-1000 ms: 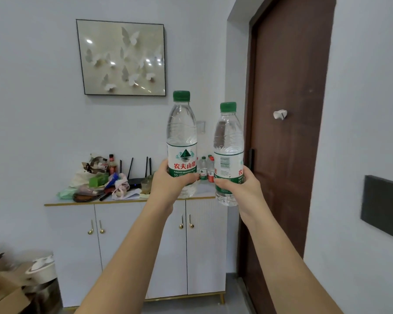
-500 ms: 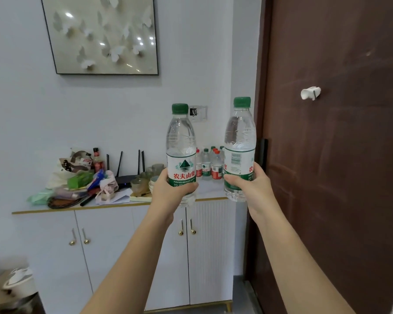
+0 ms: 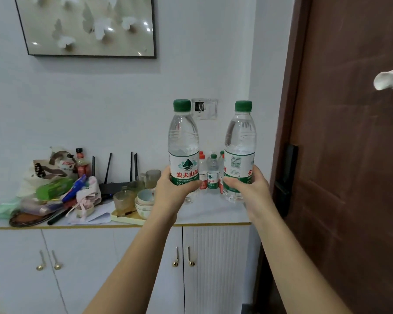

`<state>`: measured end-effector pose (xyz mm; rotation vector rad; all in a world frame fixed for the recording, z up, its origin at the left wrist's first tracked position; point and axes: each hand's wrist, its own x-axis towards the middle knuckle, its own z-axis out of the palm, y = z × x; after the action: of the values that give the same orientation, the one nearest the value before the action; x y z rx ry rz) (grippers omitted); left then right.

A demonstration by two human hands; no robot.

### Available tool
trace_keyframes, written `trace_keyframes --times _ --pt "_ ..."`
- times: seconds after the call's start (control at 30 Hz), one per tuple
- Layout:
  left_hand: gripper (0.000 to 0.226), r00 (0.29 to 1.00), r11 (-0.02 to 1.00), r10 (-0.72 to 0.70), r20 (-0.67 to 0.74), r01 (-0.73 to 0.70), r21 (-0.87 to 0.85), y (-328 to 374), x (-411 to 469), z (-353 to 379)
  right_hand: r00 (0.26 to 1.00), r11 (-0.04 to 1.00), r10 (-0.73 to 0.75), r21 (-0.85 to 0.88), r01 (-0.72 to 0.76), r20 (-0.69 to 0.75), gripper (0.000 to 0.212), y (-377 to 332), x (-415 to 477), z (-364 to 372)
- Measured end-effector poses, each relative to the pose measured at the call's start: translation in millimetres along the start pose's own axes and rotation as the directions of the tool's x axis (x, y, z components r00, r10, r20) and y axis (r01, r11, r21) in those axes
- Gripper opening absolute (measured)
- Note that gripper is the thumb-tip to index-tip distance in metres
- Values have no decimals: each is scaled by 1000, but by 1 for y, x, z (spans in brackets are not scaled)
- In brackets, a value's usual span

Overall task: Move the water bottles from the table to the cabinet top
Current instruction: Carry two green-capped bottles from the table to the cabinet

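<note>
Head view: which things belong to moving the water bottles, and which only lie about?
Job: left hand, gripping one water bottle; right hand, gripping the other bottle; cabinet top; small bottles at its back.
Lying about: router, stacked bowls, glass cup, framed picture, door.

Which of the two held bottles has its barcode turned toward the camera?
The right bottle, gripped by the right hand: its label shows a barcode. The left bottle, in the left hand, shows a green mountain logo instead.

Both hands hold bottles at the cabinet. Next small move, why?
Probably lower both straight down: the left hand grips the left bottle and the right hand the right bottle, both upright, seemingly over a bare patch of cabinet top in front of the small bottles.
</note>
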<state>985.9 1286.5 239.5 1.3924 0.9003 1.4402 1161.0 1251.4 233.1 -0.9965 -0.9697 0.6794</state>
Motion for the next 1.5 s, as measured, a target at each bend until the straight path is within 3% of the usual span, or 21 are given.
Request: trace_keyframes --times 0.2,0.5,0.83,1.0,1.2,1.5 --pt "47 999 999 -31 19 31 -10 -42 59 25 999 999 36 -34 -36 -6 53 41 56 -3" --pt "59 996 999 -44 74 45 -2 -120 170 53 999 995 42 -93 -42 -12 58 114 149 8" --pt "66 980 990 -140 143 134 51 -230 290 65 990 970 72 -224 -98 -119 68 216 256 24" --pt "51 967 978 -182 178 159 134 -283 305 65 979 932 142 -313 -182 -148 66 269 265 18" --pt "55 945 944 -281 166 241 226 -338 304 65 970 894 205 -378 -240 -131 71 314 266 14" --pt "55 958 939 -280 63 260 226 -367 301 74 950 849 289 -426 -312 -120 70 349 283 2"
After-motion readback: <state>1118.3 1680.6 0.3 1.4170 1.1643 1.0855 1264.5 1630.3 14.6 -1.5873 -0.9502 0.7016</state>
